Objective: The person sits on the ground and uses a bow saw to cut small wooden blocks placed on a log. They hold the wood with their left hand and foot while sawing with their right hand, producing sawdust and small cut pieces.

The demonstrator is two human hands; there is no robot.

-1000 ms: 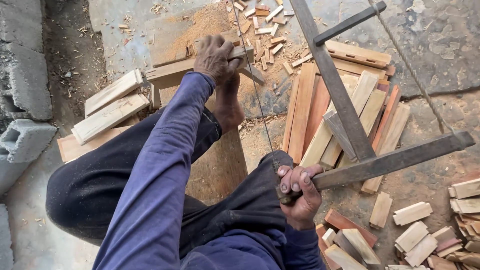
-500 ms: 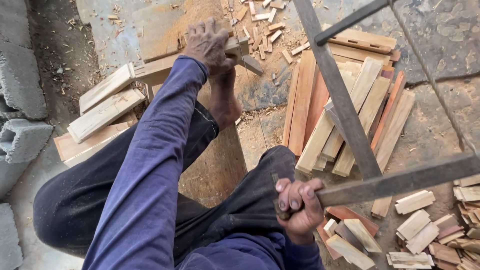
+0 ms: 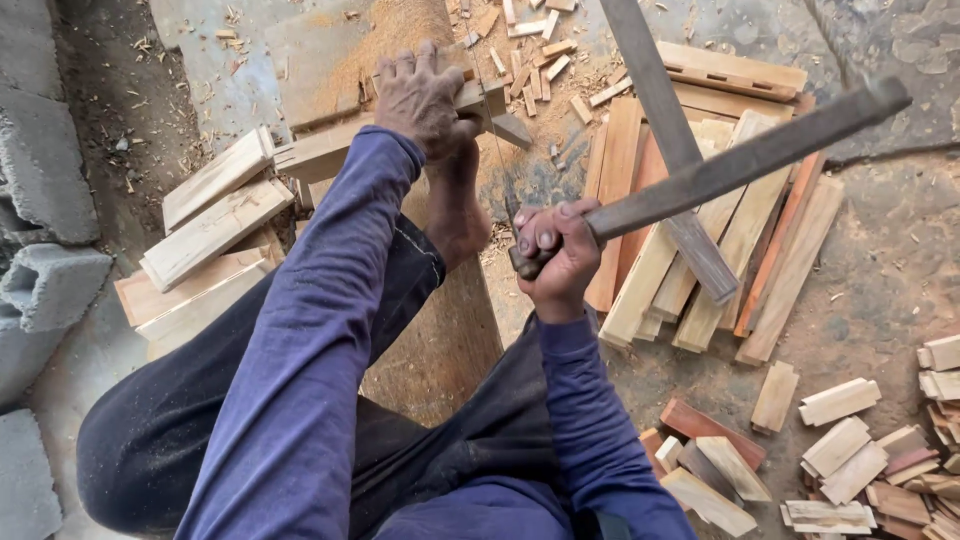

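My left hand (image 3: 424, 97) presses down on a long wooden strip (image 3: 330, 150) that lies across a sawdust-covered plank. A bare foot (image 3: 458, 210) rests on that plank just below the hand. My right hand (image 3: 553, 250) grips the end of a wooden frame saw (image 3: 720, 165), whose arm slants up to the right. The saw's thin blade (image 3: 493, 140) runs up from that hand to the strip, right of my left hand.
Long wood slats (image 3: 700, 260) are heaped to the right, and short offcuts (image 3: 850, 450) lie at the lower right. Stacked boards (image 3: 205, 230) sit on the left beside grey concrete blocks (image 3: 45, 190). Small chips (image 3: 530, 50) litter the top.
My right hand has pushed the saw forward and up toward the strip. The saw frame has swung with it. My left hand stays pressed on the strip.
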